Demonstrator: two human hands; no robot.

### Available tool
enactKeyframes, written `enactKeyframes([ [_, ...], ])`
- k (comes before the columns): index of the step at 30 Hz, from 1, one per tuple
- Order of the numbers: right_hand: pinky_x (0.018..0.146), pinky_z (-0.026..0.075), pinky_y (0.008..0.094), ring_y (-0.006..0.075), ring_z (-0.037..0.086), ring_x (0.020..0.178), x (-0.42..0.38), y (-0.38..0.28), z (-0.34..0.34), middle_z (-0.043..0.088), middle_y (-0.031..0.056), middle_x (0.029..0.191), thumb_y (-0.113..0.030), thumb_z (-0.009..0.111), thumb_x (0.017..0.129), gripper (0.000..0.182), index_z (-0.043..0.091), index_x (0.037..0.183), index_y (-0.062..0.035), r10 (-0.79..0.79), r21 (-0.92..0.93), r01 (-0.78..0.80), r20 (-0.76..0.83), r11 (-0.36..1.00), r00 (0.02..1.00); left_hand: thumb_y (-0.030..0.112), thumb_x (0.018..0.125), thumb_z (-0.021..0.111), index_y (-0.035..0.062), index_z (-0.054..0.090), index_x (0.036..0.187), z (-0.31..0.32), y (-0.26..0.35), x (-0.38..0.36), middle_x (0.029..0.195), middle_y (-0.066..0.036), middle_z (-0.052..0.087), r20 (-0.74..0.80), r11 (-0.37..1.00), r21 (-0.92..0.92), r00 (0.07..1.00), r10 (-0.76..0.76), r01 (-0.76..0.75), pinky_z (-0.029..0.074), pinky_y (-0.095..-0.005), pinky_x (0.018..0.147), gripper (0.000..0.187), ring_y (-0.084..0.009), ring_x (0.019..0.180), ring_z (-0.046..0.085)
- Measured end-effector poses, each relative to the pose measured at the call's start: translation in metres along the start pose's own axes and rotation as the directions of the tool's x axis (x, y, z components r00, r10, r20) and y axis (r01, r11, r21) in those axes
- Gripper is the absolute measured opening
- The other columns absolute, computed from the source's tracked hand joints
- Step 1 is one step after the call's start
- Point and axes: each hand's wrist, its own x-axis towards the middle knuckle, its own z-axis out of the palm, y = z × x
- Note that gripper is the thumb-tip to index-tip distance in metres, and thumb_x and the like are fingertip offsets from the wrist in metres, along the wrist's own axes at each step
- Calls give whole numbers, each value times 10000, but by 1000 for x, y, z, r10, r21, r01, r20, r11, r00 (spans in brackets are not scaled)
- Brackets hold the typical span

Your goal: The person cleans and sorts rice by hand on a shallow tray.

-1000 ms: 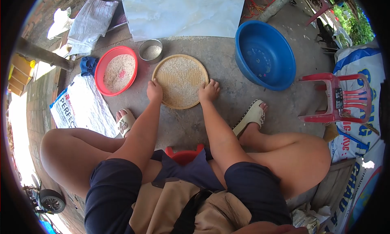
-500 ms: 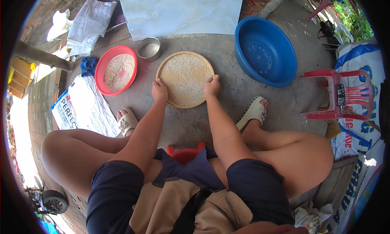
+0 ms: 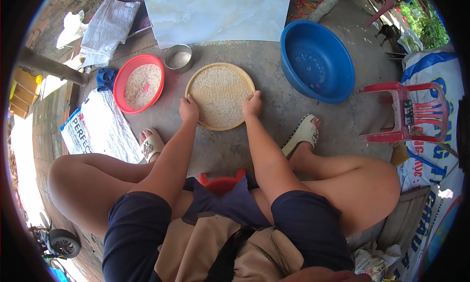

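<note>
A round woven sieve (image 3: 220, 127) with a wooden rim is held level in front of me, above the concrete floor. Pale grains that look like rice (image 3: 220, 81) cover most of its mesh, thinner across the middle. My left hand (image 3: 189, 109) is closed on the left side of the rim, and my right hand (image 3: 252, 104) grips the right side. Just beyond the left hand stands a small metal bowl (image 3: 178, 59) with similar grain. Left of it, a red plastic basin (image 3: 139, 83) holds more pale grain. The fingers under the rim are hidden.
A big blue basin (image 3: 317, 61) stands at the right, with a red plastic chair (image 3: 410, 113) beyond it. A marbled panel (image 3: 220, 15) lies ahead. White printed sacks (image 3: 100, 128) are on the left floor. My sandalled feet flank the sieve, and a red stool (image 3: 223, 184) is beneath me.
The sieve and both hands have shifted slightly left, along with a small shift of the whole view. The grain has spread across the mesh, covering more of the middle. Both hands keep their grip.
</note>
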Motion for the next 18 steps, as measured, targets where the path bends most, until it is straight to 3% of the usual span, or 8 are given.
enactKeyframes([
  [6,695,461,488,416,599,808,-13,-7,-18,614,247,840,-225,383,929,210,415,974,-23,123,-10,-125,-119,992,985,400,910,415,0,526,896,-7,26,7,877,-243,608,44,995,-30,994,98,-97,433,-476,745,416,-432,862,569],
  [9,697,468,481,398,603,825,-32,-37,-10,612,237,841,-203,386,928,184,387,965,-23,4,-53,-3,17,999,1000,409,905,416,-5,548,902,-33,9,26,900,-239,613,28,997,-45,998,59,-57,435,-472,765,435,-424,889,572],
  [12,713,468,479,396,605,835,-22,-68,-26,611,238,853,-176,407,915,166,388,963,-18,-25,-17,25,-6,1000,1000,403,900,419,-13,570,945,-43,21,33,958,-239,609,0,998,-51,1000,29,-29,432,-461,809,445,-406,936,572],
  [14,808,471,428,373,596,948,12,-85,-55,604,241,1008,-107,448,847,313,436,1133,17,2,-30,1,76,1000,997,388,897,422,-12,575,1012,-35,45,46,990,-240,604,59,984,-138,991,121,-112,427,-448,837,444,-395,968,566],
  [15,854,457,406,360,567,1025,35,-90,-68,571,253,1098,-114,470,820,407,432,1201,24,-54,-1,55,103,998,993,372,893,427,-8,582,1050,-43,67,52,1004,-237,604,159,982,-148,977,139,-115,426,-432,852,439,-387,985,562],
  [16,821,453,413,384,560,1003,58,-96,-79,569,260,1064,-126,462,827,307,481,1087,37,-143,-9,144,31,990,989,361,888,436,-12,590,1045,-52,92,59,1009,-235,605,163,970,-82,958,238,-227,432,-424,848,433,-381,979,569],
  [17,834,447,404,367,560,1009,75,-113,-104,562,248,1089,-112,468,809,326,476,1097,40,-194,-45,199,87,979,977,362,885,443,-25,592,1039,-67,123,63,1011,-245,602,201,961,-119,942,269,-249,428,-424,854,442,-378,971,575],
  [18,785,474,398,335,586,967,87,-133,-127,578,219,1059,-93,462,796,324,480,1091,38,-210,40,207,118,978,971,357,884,452,-36,576,1065,-61,140,92,1015,-247,603,210,941,-192,925,317,-278,467,-416,793,451,-363,935,597],
])
